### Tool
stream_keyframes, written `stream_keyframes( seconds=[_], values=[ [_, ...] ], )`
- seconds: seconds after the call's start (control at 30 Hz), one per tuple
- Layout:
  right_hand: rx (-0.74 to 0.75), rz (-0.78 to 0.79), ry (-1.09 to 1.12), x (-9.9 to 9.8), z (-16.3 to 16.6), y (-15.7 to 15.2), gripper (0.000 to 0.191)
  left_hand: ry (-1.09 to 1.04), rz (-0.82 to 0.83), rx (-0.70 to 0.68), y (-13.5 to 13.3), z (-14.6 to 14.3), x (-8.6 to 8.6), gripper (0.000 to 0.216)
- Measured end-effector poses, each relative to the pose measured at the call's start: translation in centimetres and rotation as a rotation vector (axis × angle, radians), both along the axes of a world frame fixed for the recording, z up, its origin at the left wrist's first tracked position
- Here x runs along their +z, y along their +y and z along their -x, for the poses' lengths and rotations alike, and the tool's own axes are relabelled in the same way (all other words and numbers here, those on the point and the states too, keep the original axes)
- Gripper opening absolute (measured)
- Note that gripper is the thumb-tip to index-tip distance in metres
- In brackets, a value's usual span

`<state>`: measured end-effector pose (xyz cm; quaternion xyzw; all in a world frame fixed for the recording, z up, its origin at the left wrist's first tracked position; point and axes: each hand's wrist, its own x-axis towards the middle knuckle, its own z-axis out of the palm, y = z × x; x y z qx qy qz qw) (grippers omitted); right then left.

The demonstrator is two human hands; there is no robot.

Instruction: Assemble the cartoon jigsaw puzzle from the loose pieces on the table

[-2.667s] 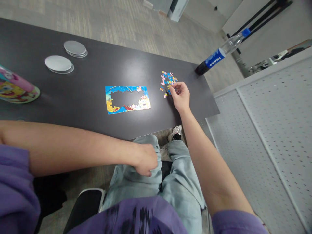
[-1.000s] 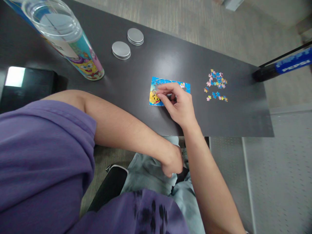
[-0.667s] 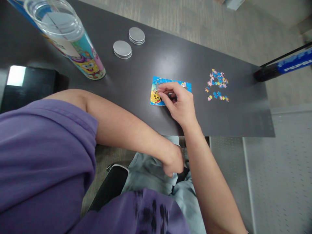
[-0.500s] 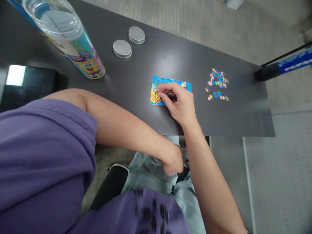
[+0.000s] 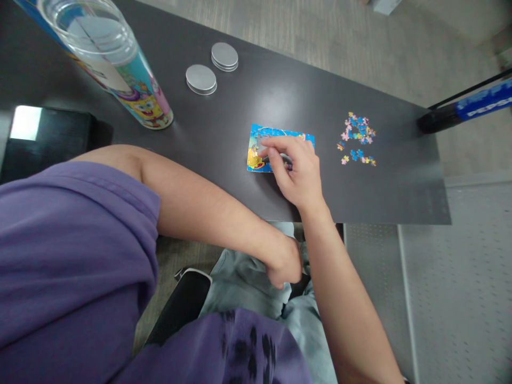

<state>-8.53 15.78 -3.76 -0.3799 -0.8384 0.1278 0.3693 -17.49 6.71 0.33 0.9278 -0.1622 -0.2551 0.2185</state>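
Note:
My right hand (image 5: 298, 168) is over a small jigsaw puzzle (image 5: 254, 161) that lies flat on the dark table. Its index finger is stretched out with the tip at the puzzle's face, and the thumb is apart from it; no piece shows between them. Blue borders and a yellow cartoon figure show on the puzzle, but the hand hides its right part. My left hand (image 5: 285, 261) is low over my lap, bent downward at the wrist, its fingers hidden from view. Loose puzzle pieces (image 5: 362, 133) lie in a scattered group to the right of the puzzle.
Two stacks of silver round lids, a nearer stack (image 5: 201, 79) and a farther stack (image 5: 224, 56), sit at the back left. A tall clear-topped cartoon canister (image 5: 148, 101) stands left of them. A black box (image 5: 48, 138) is at far left, a blue Pepsi cylinder (image 5: 480, 101) at right.
The thumb and index finger of my right hand have parted from a pinch, and the thumb has drawn slightly right. More of the yellow figure shows. My left hand is unmoved.

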Motion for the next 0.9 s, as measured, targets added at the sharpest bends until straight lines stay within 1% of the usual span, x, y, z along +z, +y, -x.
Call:
stream_keyframes(
  seconds=[0.1,0.27,0.43,0.67,0.8,0.83,0.9],
  values=[
    [0.026,-0.017,0.009,0.07,0.03,-0.08,0.036,-0.002,-0.005,0.002,0.03,-0.04,0.01,0.018],
    [-0.002,-0.015,-0.019,0.15,0.02,-0.15,0.039,0.011,0.003,0.006,0.15,-0.03,0.02,0.019],
    [0.016,-0.028,-0.022,0.34,0.12,-0.38,0.038,0.009,0.006,0.013,0.24,-0.02,0.06,0.021],
    [-0.025,-0.036,-0.110,0.25,0.15,-0.53,0.046,0.015,0.011,0.015,0.11,-0.09,-0.15,0.017],
    [0.005,-0.078,-0.126,0.76,0.12,-0.70,0.041,0.003,0.008,0.028,0.06,-0.05,-0.20,0.017],
    [-0.018,-0.099,-0.123,0.91,0.15,-0.75,0.039,-0.001,0.010,0.033,0.08,-0.03,-0.16,0.018],
    [-0.136,-0.174,-0.094,1.00,0.07,-1.03,0.042,-0.003,0.016,0.043,0.13,0.01,-0.03,0.020]
  ],
)
